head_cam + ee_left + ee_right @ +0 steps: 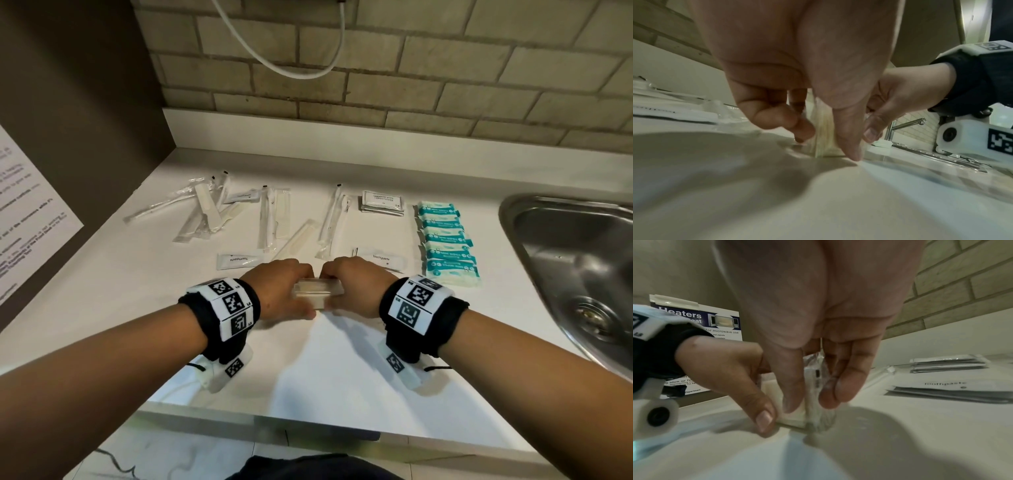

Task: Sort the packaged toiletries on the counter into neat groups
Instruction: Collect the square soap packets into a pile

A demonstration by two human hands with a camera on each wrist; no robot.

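Your left hand [281,287] and right hand [356,284] pinch a small stack of clear-wrapped pale packets [317,291] standing on edge on the white table [325,359], long axis left-right, near white sachets reading "Toothpaste" [383,261].

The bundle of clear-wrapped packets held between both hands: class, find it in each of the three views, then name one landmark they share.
Head view: bundle of packets, centre, between left hand and right hand.
Left wrist view: bundle, centre, standing on edge on the counter.
Right wrist view: bundle, centre, under the fingers.
Shared landmark: the white counter.
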